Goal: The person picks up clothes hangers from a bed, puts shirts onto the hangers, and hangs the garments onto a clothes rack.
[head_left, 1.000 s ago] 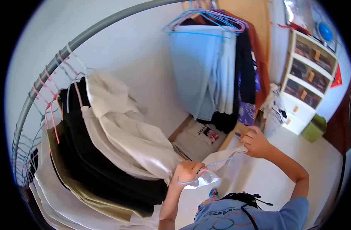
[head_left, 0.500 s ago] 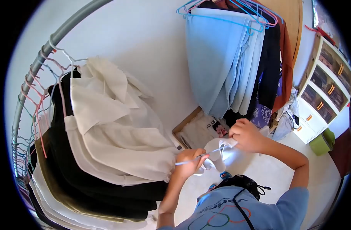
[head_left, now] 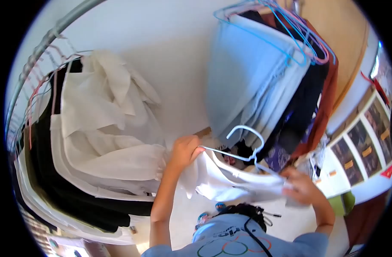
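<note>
A pale blue hanger [head_left: 254, 157] is held out in front of my body with its hook pointing up and to the left. A white garment [head_left: 230, 180] hangs below it. My left hand [head_left: 186, 150] is closed around the hanger's left end, beside the cream blouse on the rail. At the opposite end, my right hand [head_left: 299, 186] grips the hanger and the garment's edge, slightly blurred by motion.
A curved metal rail [head_left: 42, 45] at left carries a cream blouse [head_left: 106, 124] and dark clothes. Light blue jeans [head_left: 251, 73] hang at the upper right. White drawers [head_left: 354, 150] and a green bin [head_left: 342, 203] stand at right.
The hanger's hook now shows upright between my hands, and the white garment is spread wider along it. My hands have moved further apart. The view has shifted and tilted.
</note>
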A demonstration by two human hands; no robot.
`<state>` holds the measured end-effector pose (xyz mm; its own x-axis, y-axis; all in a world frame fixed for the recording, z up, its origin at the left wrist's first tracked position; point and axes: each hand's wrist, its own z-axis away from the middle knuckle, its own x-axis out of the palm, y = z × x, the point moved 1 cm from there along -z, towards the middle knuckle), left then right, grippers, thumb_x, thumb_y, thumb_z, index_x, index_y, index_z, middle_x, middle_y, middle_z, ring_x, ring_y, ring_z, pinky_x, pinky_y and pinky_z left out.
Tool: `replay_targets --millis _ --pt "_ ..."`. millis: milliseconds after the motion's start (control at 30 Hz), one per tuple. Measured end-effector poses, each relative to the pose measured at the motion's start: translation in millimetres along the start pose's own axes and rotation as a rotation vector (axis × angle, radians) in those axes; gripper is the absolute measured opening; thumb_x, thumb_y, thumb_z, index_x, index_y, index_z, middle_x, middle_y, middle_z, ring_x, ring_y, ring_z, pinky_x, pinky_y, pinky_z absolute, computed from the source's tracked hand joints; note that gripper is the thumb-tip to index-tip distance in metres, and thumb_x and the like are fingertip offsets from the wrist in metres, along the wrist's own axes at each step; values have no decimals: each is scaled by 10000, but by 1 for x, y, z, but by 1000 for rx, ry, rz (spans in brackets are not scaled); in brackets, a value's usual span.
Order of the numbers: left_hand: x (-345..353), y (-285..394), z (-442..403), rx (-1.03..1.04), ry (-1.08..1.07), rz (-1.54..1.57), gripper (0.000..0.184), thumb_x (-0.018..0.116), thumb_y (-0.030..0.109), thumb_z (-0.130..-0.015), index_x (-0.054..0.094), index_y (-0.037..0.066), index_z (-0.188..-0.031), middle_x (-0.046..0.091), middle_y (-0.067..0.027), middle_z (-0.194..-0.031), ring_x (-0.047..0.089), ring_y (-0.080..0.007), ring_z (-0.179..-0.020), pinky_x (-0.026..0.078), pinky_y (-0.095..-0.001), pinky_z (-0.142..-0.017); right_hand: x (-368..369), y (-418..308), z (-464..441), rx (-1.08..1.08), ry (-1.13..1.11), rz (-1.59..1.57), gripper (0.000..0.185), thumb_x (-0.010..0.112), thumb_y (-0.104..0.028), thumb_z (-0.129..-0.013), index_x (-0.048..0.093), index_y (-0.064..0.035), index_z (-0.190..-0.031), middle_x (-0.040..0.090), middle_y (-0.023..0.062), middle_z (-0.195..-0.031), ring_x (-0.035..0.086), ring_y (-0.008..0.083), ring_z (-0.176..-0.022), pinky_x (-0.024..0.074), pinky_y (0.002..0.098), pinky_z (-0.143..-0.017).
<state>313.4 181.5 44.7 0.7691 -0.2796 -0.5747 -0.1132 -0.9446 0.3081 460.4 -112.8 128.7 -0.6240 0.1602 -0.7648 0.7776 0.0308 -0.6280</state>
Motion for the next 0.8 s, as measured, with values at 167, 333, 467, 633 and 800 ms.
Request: replay_targets --millis 167,333,467,633,800 --pt "22 -7 -65 23 452 112 333 503 359 -732 469 44 -629 438 -89 -609 450 -251 -611 344 -318 -550 -32 -33 -9 -116 40 -307 272 505 -181 -743 529 74 -836 388 176 -1088 367 283 -1037 280 342 -872" --pt "32 -16 -100 -374 593 430 480 454 298 -775 332 72 -1181 269 -144 -1217 211 -271 -1146 203 -380 -930 -41 -34 -69 -230 327 -193 249 435 -146 -777 526 79 -833 402 158 -1096 322 277 -1082 261 349 -880" --pt "40 32 -39 -407 92 886 648 394 385 -794 123 34 -1267 57 -100 -1335 26 -249 -1230 46 -356 -989 -20 -36 -135 -493 455 -174 190 439 -94 -773 528 72 -792 414 138 -1106 322 284 -1082 256 344 -876" --pt "47 90 58 -653 -543 847 645 391 448 -802 234 -14 -1223 278 -152 -1248 237 -240 -1162 164 -339 -964 -10 -70 -200 -706 626 -210 206 428 -85 -781 513 95 -833 387 133 -1126 307 274 -1094 250 337 -887" --pt "25 137 100 -591 -241 1027 180 461 167 -824 488 15 -732 510 -10 -671 431 -99 -489 358 -260 -461 13 -130 -273 -894 856 -127 196 441 -103 -792 505 82 -807 413 139 -1109 320 281 -1072 225 360 -903"
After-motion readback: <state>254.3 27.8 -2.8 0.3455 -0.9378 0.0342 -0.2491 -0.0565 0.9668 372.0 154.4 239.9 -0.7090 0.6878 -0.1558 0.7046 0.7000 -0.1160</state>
